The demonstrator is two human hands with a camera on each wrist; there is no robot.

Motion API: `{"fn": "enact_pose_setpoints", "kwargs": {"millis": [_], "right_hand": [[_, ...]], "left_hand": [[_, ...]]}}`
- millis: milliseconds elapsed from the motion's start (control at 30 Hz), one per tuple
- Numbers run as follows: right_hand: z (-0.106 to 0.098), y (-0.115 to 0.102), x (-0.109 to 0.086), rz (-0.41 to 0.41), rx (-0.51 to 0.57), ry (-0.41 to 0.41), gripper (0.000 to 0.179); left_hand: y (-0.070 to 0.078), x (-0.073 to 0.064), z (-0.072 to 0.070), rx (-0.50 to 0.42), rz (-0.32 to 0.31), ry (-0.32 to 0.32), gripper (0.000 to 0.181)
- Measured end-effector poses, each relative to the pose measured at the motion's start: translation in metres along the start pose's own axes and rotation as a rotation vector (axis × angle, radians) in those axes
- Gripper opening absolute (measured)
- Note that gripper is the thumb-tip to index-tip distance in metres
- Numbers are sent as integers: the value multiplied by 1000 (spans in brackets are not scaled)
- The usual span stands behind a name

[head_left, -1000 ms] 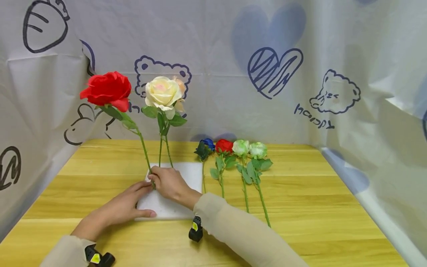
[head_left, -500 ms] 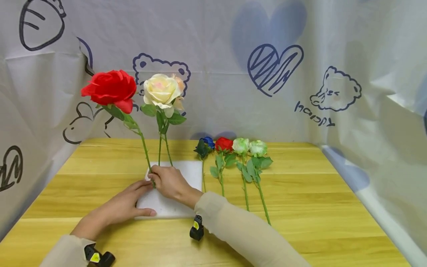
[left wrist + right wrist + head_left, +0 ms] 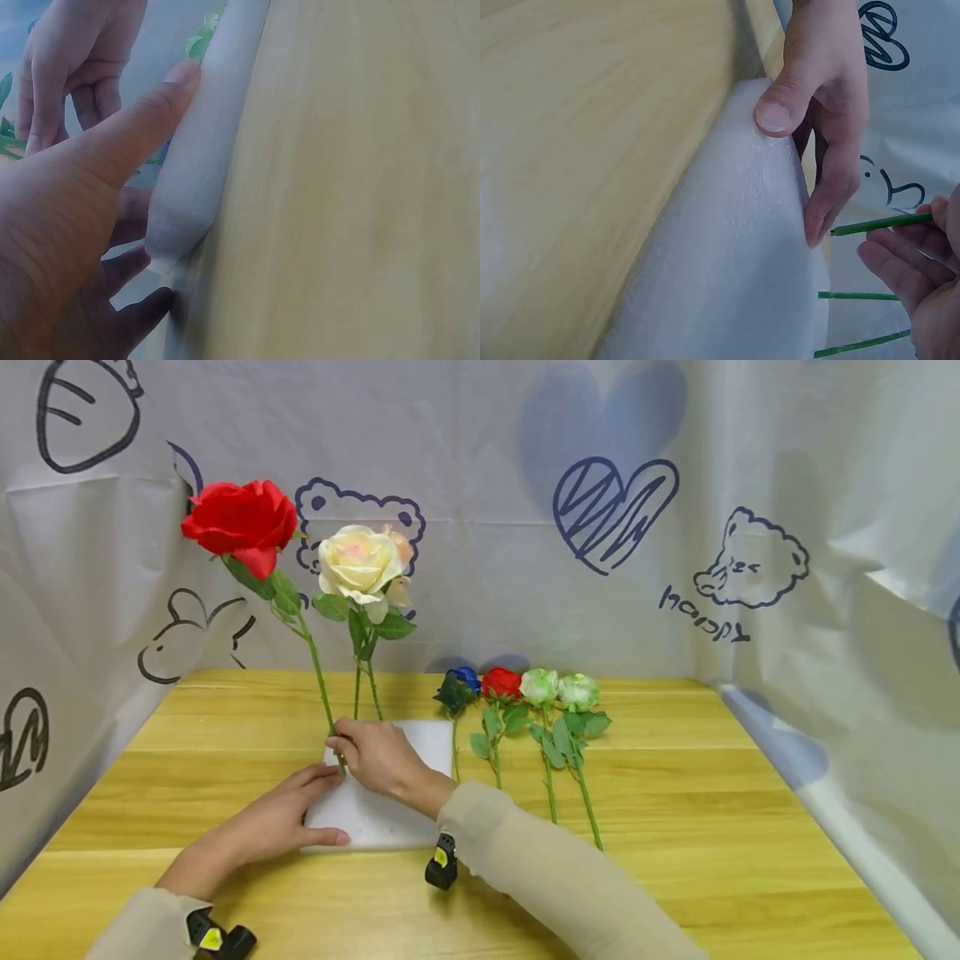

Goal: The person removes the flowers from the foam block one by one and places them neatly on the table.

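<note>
The green stem (image 3: 881, 223) of a large red rose (image 3: 243, 525) is pinched by the fingers of the right hand (image 3: 382, 762); its bare end is left just beside the left hand's (image 3: 277, 822) fingertips, seemingly clear of the white foam block (image 3: 375, 827) — a finger might be jabbed, or the block's edge missed, if it were pushed down there; the left fingers are laid straight along that edge, thumb spread wide; above the right fingers the bloom is tilted leftward; beyond — two pale roses (image 3: 360, 564) are held up by the block.
</note>
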State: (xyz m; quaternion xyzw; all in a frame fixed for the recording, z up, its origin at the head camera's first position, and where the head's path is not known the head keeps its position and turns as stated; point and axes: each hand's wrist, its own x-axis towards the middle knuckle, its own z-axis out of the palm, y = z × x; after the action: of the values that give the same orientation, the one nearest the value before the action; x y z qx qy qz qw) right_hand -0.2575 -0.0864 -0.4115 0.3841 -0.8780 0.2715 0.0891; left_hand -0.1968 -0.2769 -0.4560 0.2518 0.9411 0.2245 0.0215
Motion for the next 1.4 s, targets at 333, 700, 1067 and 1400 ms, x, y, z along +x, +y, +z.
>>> {"fn": "enact_pose_setpoints", "kwargs": {"millis": [333, 700, 1067, 1400], "right_hand": [[-13, 2, -9, 6, 27, -58, 20], [-32, 3, -21, -58, 71, -51, 21], [-43, 9, -40, -104, 174, 37, 16], [-53, 12, -57, -144, 223, 49, 15]], "left_hand": [[0, 0, -1, -11, -10, -12, 95], [2, -1, -3, -22, -29, -16, 96], [4, 2, -3, -21, -48, -38, 99], [3, 2, -3, -25, -48, -31, 97]]}}
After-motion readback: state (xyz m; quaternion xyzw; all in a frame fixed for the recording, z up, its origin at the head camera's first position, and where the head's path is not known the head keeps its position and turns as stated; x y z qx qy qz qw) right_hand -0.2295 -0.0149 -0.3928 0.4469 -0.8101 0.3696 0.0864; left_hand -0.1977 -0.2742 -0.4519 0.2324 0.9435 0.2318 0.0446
